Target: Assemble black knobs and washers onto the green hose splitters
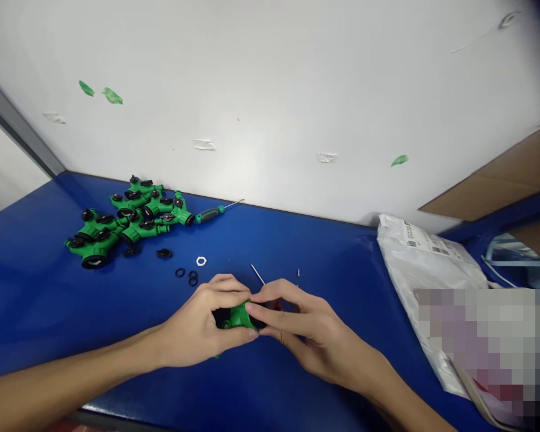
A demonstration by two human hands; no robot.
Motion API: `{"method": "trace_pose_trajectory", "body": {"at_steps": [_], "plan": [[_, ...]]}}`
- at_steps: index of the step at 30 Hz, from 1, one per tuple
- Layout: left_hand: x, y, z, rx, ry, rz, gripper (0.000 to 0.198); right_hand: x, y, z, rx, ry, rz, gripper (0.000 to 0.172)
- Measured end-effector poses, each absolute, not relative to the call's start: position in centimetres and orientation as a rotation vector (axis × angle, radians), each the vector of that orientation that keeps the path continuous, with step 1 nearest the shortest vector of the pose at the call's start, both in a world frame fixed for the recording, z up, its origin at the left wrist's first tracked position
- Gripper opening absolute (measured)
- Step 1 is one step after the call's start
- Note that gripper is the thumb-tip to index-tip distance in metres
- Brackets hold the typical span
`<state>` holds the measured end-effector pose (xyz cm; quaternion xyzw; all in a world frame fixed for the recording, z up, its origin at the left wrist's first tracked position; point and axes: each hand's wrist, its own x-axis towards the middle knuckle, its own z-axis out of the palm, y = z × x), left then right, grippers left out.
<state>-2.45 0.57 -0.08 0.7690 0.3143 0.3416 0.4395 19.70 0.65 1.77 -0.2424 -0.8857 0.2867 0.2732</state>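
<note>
Between my two hands is a green and black hose connector [240, 316], low in the middle of the view and partly covered by fingers. My left hand [207, 321] wraps round its left side. The fingers of my right hand [303, 321] press on its right, black end. Just beyond my right fingertips, the thin metal shaft [258, 274] of a tool shows, its other end hidden by the hand. Black rings [193, 278] and a white ring [201, 261] lie beyond my left hand. A small screw [298, 273] lies beyond my right hand.
Several green connectors [137, 228] with black valves are heaped at the back left of the blue table [162, 396]. Beside them lie a screwdriver [210, 214] and black knobs [164, 253]. A white plastic bag [400, 264] is at the right, and a white wall [270, 90] stands behind.
</note>
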Motion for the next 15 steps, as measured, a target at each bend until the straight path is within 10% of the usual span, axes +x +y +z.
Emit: {"method": "trace_pose_trajectory", "body": {"at_steps": [6, 12, 15], "plan": [[-2.2, 0.2, 0.0, 1.941, 0.820, 0.866, 0.012, 18.6, 0.6, 0.4, -0.762, -2.218, 0.434, 0.031], [-2.2, 0.3, 0.5, 1.846, 0.847, 0.831, 0.009, 19.2, 0.6, 1.6, -0.858, -2.208, 0.661, 0.064], [-2.4, 0.2, 0.7, 1.790, 0.852, 0.814, 0.012, 20.0, 0.8, 2.2, -0.780, -2.188, 0.851, 0.044]]}}
